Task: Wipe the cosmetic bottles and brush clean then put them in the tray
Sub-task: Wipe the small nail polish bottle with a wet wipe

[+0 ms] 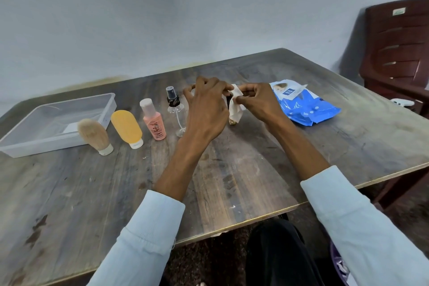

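My left hand grips a small dark-capped bottle, mostly hidden behind my fingers. My right hand pinches a white wipe wrapped around that bottle. To the left stand a clear spray bottle with a black pump, a pink bottle, an orange tube on its white cap, and a beige brush on its white base. The clear plastic tray lies at the far left with a white slip inside.
A blue pack of wipes lies right of my hands. A dark red plastic chair stands past the table's right corner. The wooden table's near edge runs just above my lap.
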